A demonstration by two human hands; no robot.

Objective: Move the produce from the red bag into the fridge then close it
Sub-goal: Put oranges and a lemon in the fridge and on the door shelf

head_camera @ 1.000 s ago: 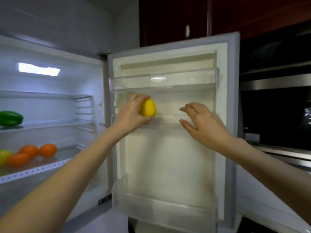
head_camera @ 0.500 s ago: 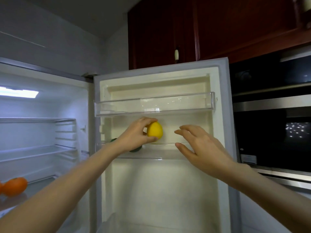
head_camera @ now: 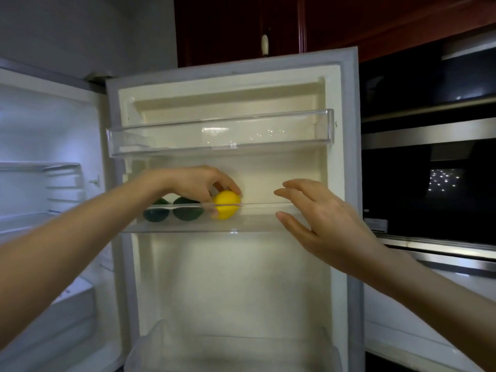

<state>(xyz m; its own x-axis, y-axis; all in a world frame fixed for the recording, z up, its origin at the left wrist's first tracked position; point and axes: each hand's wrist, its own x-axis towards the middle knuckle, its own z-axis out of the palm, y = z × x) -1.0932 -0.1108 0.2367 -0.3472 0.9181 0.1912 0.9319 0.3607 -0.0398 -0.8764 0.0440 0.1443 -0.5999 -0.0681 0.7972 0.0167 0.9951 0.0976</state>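
The fridge door [head_camera: 351, 183] stands open, its inner side facing me. A yellow lemon [head_camera: 226, 204] sits low in the clear middle door shelf [head_camera: 257, 218], and my left hand [head_camera: 198, 183] is over it with fingertips still closed on its top. Two dark green fruits [head_camera: 186, 212] lie in the same shelf just left of the lemon. My right hand [head_camera: 322, 224] hovers open in front of the shelf's right part, holding nothing. The red bag is out of sight.
A clear upper door shelf [head_camera: 220, 138] hangs above my hands, and a lower door bin [head_camera: 230, 350] shows at the bottom. The lit fridge interior with glass shelves [head_camera: 40, 167] is at left. A dark built-in oven [head_camera: 429, 189] and red cabinets [head_camera: 241, 28] stand at right and above.
My left hand has lowered the lemon down into the middle door shelf beside the green fruits. My view has shifted towards the door, so the oranges on the inner shelves have left the frame.
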